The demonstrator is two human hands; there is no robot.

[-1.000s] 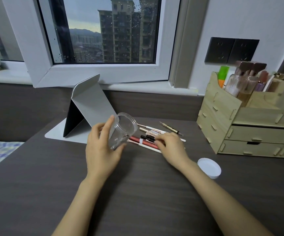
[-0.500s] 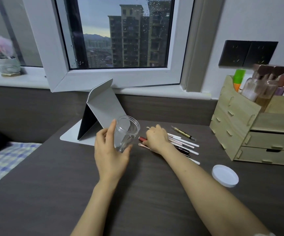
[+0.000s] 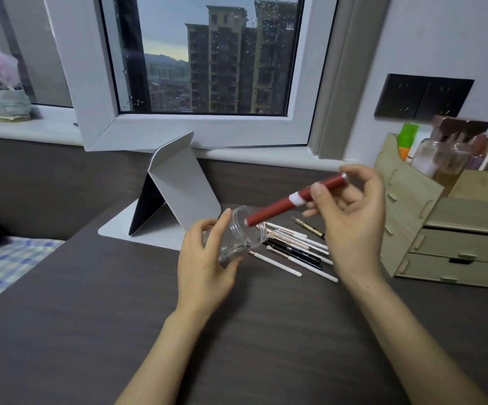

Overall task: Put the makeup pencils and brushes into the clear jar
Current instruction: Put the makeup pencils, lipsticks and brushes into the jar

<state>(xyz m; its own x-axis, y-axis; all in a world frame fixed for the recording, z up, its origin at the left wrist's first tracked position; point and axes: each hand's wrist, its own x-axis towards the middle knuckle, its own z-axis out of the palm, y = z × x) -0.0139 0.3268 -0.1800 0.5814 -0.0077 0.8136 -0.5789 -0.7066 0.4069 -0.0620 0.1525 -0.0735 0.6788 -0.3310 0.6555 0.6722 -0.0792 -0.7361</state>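
My left hand (image 3: 204, 264) grips the clear jar (image 3: 241, 235), tilted with its mouth facing right and up. My right hand (image 3: 351, 226) pinches a red makeup pencil (image 3: 283, 204) with a white band. The pencil slants down to the left, and its lower tip sits at the jar's mouth. Behind both hands, several white, black and gold pencils and brushes (image 3: 292, 247) lie in a loose pile on the dark desk (image 3: 120, 302).
A folded grey tablet stand (image 3: 178, 188) sits at the back left of the desk. A wooden drawer organiser (image 3: 447, 229) full of bottles stands on the right. A checked cloth (image 3: 3, 267) lies past the desk's left edge, and a plant pot (image 3: 6, 103) rests on the windowsill.
My right hand has lifted off the pile with the red pencil and brought its tip to the jar's mouth. The left hand keeps hold of the tilted jar.
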